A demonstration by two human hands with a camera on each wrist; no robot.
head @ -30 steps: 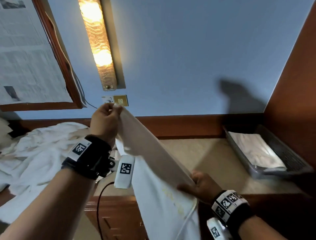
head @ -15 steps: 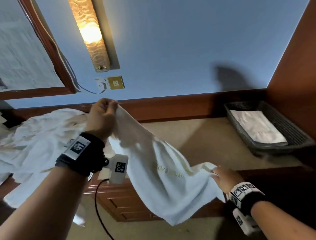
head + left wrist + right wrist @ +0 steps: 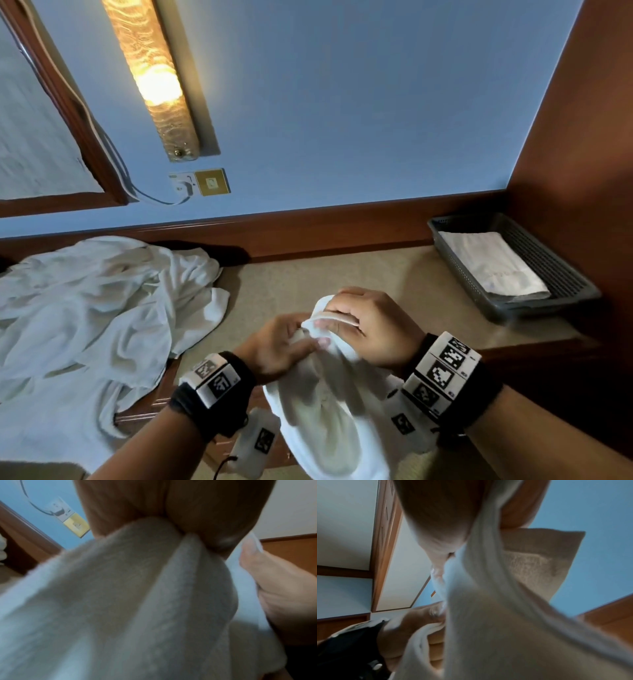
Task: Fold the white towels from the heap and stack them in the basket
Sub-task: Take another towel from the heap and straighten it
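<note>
A white towel (image 3: 329, 421) hangs doubled over in front of the counter, its top corners gathered together. My left hand (image 3: 284, 346) and right hand (image 3: 370, 325) meet at that top edge, and both pinch the towel. The left wrist view shows the towel (image 3: 120, 601) clamped under my left hand's fingers (image 3: 197, 513). In the right wrist view, the towel (image 3: 496, 615) drapes down from my right hand's fingers (image 3: 440, 513). The heap of white towels (image 3: 85, 308) lies on the left of the counter. The dark basket (image 3: 568, 270) stands at the right, with a folded towel (image 3: 489, 263) in it.
The beige counter top (image 3: 308, 274) runs between heap and basket. A wooden panel (image 3: 582, 137) rises right behind the basket. On the blue wall are a lit lamp (image 3: 154, 78), a socket (image 3: 198, 183) with a cable, and a framed picture (image 3: 41, 137).
My hands, held apart with the towel stretched between them, have come together low over the counter's front edge. The towel now hangs doubled from both hands.
</note>
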